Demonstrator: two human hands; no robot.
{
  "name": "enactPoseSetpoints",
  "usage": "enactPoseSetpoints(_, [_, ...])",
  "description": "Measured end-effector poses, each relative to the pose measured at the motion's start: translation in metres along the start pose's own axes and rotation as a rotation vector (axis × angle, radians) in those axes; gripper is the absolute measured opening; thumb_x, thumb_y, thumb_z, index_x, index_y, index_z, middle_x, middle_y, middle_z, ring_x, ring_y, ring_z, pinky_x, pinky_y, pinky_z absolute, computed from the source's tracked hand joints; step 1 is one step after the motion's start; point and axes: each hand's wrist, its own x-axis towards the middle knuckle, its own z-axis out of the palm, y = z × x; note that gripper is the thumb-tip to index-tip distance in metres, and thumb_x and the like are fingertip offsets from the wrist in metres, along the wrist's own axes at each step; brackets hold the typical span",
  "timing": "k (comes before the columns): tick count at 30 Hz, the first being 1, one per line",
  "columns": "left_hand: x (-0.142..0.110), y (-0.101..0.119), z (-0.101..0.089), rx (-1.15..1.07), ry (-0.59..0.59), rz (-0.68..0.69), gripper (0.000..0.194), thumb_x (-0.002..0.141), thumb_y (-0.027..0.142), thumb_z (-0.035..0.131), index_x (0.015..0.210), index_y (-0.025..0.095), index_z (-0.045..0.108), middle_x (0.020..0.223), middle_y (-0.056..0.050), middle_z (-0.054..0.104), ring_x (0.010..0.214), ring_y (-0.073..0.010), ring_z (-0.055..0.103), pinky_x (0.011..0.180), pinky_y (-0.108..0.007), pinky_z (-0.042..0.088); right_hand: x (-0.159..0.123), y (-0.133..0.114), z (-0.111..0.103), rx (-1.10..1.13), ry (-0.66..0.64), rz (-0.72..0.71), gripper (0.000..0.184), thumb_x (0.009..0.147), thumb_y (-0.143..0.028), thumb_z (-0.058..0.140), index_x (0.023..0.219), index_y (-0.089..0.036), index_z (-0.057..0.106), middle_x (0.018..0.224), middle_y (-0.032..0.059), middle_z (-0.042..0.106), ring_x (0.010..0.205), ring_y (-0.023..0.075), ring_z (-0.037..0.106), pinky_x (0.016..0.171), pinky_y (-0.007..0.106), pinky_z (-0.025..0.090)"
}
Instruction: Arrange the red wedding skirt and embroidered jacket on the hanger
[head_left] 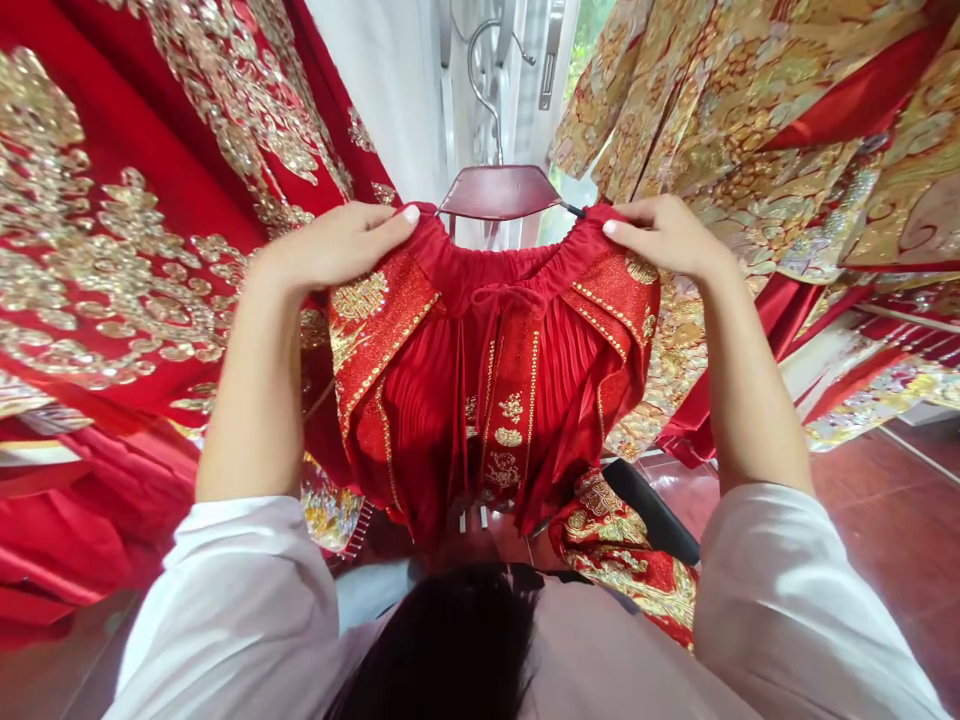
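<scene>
In front of me hangs a red pleated skirt (510,400) with gold embroidery, a gathered waistband and a tied drawstring. Its waist is on a hanger (501,192) with a dark red middle piece and a metal hook. My left hand (349,240) grips the waistband at its left end, thumb on top. At the right end, my right hand (660,232) pinches the waistband in the same way. Most of the fingers are behind the cloth. The skirt hangs down between my forearms, its lower part partly out of sight.
Red garments with sequins (135,260) hang close on the left. Gold patterned garments (720,110) hang on the right. Below right, a red and gold embroidered cloth (622,540) lies by a black object (652,510). The floor (885,500) is reddish tile.
</scene>
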Motion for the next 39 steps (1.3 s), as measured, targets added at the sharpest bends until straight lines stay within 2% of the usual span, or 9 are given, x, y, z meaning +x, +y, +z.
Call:
enactPoseSetpoints(3, [0.004, -0.008, -0.011, -0.088, -0.136, 0.020, 0.050, 0.100, 0.039, 0.032, 0.075, 0.006, 0.061, 0.066, 0.002, 0.054, 0.062, -0.0086, 0.050, 0.076, -0.029, 0.046, -0.006, -0.002, 0.018, -0.063, 0.110, -0.036, 0.048, 0.088, -0.051, 0.049, 0.055, -0.018, 0.039, 0.055, -0.0028, 0.030, 0.054, 0.0084, 0.028, 0.057, 0.025, 0.031])
enactPoseSetpoints(8, [0.013, -0.032, 0.014, -0.239, 0.538, 0.077, 0.046, 0.095, 0.036, 0.049, 0.057, 0.017, 0.032, 0.061, 0.003, 0.027, 0.059, -0.0068, 0.029, 0.066, -0.022, 0.039, -0.006, 0.011, 0.026, 0.113, 0.281, -0.025, 0.059, 0.085, -0.067, 0.041, 0.052, -0.022, 0.023, 0.054, -0.0030, 0.018, 0.052, 0.0079, 0.018, 0.050, 0.026, 0.021])
enactPoseSetpoints(11, [0.009, -0.047, 0.033, -0.287, 0.727, 0.041, 0.042, 0.096, 0.028, 0.047, 0.059, 0.018, 0.031, 0.061, 0.002, 0.027, 0.060, -0.0084, 0.027, 0.064, -0.022, 0.037, -0.001, 0.018, 0.014, 0.273, 0.162, -0.010, 0.061, 0.080, -0.071, 0.044, 0.049, -0.022, 0.022, 0.052, -0.0037, 0.019, 0.050, 0.0059, 0.017, 0.048, 0.027, 0.015])
enactPoseSetpoints(16, [-0.013, -0.038, 0.048, 0.043, 0.700, -0.021, 0.030, 0.092, 0.041, 0.050, 0.086, 0.013, 0.059, 0.077, -0.002, 0.053, 0.075, -0.0150, 0.048, 0.085, -0.032, 0.041, 0.005, 0.018, 0.007, 0.271, -0.088, 0.131, 0.059, 0.084, -0.064, 0.047, 0.048, -0.023, 0.025, 0.049, -0.0038, 0.018, 0.048, 0.0065, 0.014, 0.047, 0.028, 0.017])
enactPoseSetpoints(21, [-0.021, -0.025, 0.048, 0.137, 0.672, -0.111, 0.038, 0.092, 0.046, 0.048, 0.098, 0.010, 0.059, 0.093, -0.010, 0.060, 0.095, -0.0251, 0.055, 0.096, -0.044, 0.037, -0.010, 0.012, 0.018, 0.095, 0.160, -0.078, 0.054, 0.085, -0.067, 0.042, 0.063, -0.018, 0.053, 0.063, 0.0034, 0.051, 0.059, 0.0106, 0.042, 0.059, 0.027, 0.035])
enactPoseSetpoints(25, [-0.048, -0.028, 0.080, 0.187, 0.894, 0.081, 0.071, 0.077, 0.056, 0.064, 0.128, 0.011, 0.045, 0.130, -0.016, 0.046, 0.127, -0.0329, 0.037, 0.103, -0.049, 0.032, -0.046, -0.004, 0.029, -0.110, 0.410, -0.053, 0.063, 0.087, -0.058, 0.046, 0.126, -0.009, 0.055, 0.122, 0.0171, 0.059, 0.108, 0.0246, 0.055, 0.094, 0.035, 0.039])
enactPoseSetpoints(29, [-0.088, -0.023, 0.125, 0.208, 0.638, -0.021, 0.028, 0.083, 0.038, 0.058, 0.105, 0.020, 0.060, 0.117, -0.014, 0.056, 0.115, -0.0352, 0.049, 0.097, -0.054, 0.034, -0.096, -0.037, 0.062, -0.387, 0.615, -0.014, 0.055, 0.086, -0.048, 0.049, 0.130, -0.015, 0.054, 0.128, 0.0166, 0.055, 0.120, 0.0321, 0.048, 0.100, 0.048, 0.035])
enactPoseSetpoints(35, [-0.102, -0.024, 0.156, -0.089, 0.335, -0.084, 0.033, 0.083, 0.028, 0.054, 0.113, 0.014, 0.054, 0.102, -0.014, 0.063, 0.087, -0.0247, 0.063, 0.079, -0.038, 0.051, -0.132, -0.078, 0.146, -0.150, 0.220, -0.042, 0.027, 0.087, -0.031, 0.046, 0.092, -0.024, 0.072, 0.086, 0.0075, 0.070, 0.073, 0.0215, 0.063, 0.072, 0.041, 0.049])
enactPoseSetpoints(39, [-0.107, -0.047, 0.154, -0.031, 0.588, -0.360, 0.029, 0.079, 0.039, 0.058, 0.095, 0.014, 0.058, 0.089, -0.015, 0.063, 0.092, -0.0315, 0.063, 0.083, -0.045, 0.050, -0.116, -0.100, 0.177, 0.316, 0.126, 0.053, 0.025, 0.085, -0.026, 0.048, 0.093, -0.020, 0.071, 0.090, 0.0059, 0.071, 0.068, 0.0162, 0.063, 0.064, 0.031, 0.051])
